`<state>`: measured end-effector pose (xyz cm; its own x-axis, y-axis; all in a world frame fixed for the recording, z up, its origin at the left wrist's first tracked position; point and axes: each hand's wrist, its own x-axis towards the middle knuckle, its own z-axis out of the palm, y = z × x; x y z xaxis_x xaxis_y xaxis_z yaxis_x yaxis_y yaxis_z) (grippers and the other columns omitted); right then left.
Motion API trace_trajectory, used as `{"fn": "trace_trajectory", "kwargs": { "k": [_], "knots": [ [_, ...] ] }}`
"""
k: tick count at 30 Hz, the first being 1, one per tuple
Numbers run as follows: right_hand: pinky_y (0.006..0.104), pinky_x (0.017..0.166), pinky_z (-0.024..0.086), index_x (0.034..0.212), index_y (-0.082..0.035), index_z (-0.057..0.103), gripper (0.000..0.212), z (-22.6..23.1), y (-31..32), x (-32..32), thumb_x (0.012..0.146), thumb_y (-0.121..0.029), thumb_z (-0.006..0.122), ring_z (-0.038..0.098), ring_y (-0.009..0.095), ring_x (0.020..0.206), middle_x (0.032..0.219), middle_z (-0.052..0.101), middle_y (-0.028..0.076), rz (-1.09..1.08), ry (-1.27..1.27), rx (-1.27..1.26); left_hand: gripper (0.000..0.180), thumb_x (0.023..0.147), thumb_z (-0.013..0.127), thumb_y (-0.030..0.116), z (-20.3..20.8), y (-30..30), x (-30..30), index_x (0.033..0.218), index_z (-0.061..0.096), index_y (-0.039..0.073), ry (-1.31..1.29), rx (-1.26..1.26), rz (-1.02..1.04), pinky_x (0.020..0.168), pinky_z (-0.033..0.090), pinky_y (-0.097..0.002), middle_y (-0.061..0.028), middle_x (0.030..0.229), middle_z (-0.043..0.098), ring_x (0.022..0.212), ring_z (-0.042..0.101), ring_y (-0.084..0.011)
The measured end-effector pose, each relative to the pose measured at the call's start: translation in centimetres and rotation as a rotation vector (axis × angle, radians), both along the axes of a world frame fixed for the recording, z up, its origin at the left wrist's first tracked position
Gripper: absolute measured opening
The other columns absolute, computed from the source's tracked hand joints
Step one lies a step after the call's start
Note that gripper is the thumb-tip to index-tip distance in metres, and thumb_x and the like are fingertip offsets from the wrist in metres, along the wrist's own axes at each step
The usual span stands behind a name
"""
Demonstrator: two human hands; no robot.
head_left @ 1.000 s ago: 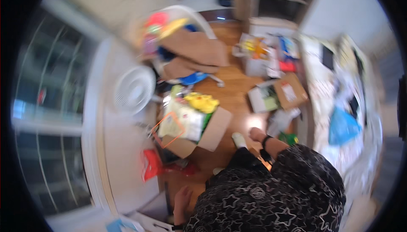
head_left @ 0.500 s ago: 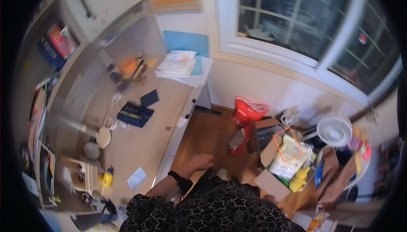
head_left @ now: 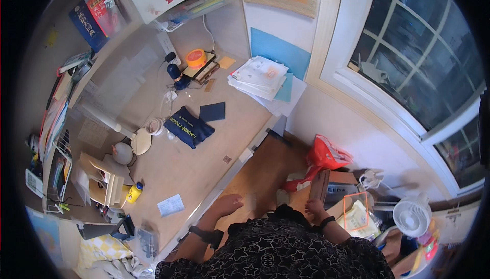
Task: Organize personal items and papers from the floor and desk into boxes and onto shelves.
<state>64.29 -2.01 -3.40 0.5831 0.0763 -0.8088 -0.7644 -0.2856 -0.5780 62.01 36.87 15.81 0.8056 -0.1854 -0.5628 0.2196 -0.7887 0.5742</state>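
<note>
Out past my shirt (head_left: 268,251) has come my right hand (head_left: 315,208), now lower right of centre; whether its curled fingers grip anything, I cannot tell. Just above it in the frame stands a carton (head_left: 319,186), plain brown and narrow. My left hand (head_left: 228,206), loosely curled and empty, is near the desk (head_left: 196,174).

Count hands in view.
2: the left hand by the edge of the desk, the right hand near the upright brown cardboard flap.
</note>
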Motion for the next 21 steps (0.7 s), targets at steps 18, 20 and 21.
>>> {"fn": "trace_trajectory", "kwargs": {
  "k": [18, 20, 21],
  "knots": [
    [0.0248, 0.052, 0.045, 0.101, -0.001, 0.052, 0.024, 11.6, 14.5, 24.8, 0.079, -0.008, 0.058, 0.054, 0.012, 0.060, 0.076, 0.058, 0.005, 0.377, -0.520, 0.339, 0.068, 0.072, 0.071, 0.031, -0.4, 11.5, 12.1, 0.122, 0.032, 0.006, -0.450, -0.354, 1.582, 0.056, 0.047, -0.0324, -0.0082, 0.106, 0.051, 0.082, 0.054, -0.0179],
    [0.0243, 0.052, 0.044, 0.099, -0.002, 0.052, 0.021, 13.2, 18.2, 25.0, 0.080, -0.007, 0.057, 0.054, 0.012, 0.060, 0.076, 0.057, 0.005, 0.508, -0.618, 0.427, 0.066, 0.071, 0.072, 0.030, 2.1, 12.9, 15.0, 0.121, 0.037, 0.005, -0.342, -0.395, 1.717, 0.058, 0.047, -0.0318, -0.0084, 0.105, 0.053, 0.081, 0.056, -0.0181],
    [0.0241, 0.052, 0.044, 0.099, -0.002, 0.051, 0.020, 14.1, 19.9, 25.0, 0.080, -0.007, 0.056, 0.054, 0.012, 0.060, 0.075, 0.057, 0.005, 0.556, -0.649, 0.457, 0.063, 0.070, 0.073, 0.029, 2.9, 13.4, 16.0, 0.119, 0.042, 0.004, -0.230, -0.432, 1.843, 0.060, 0.047, -0.0312, -0.0085, 0.104, 0.056, 0.080, 0.057, -0.0184]
  ]
}}
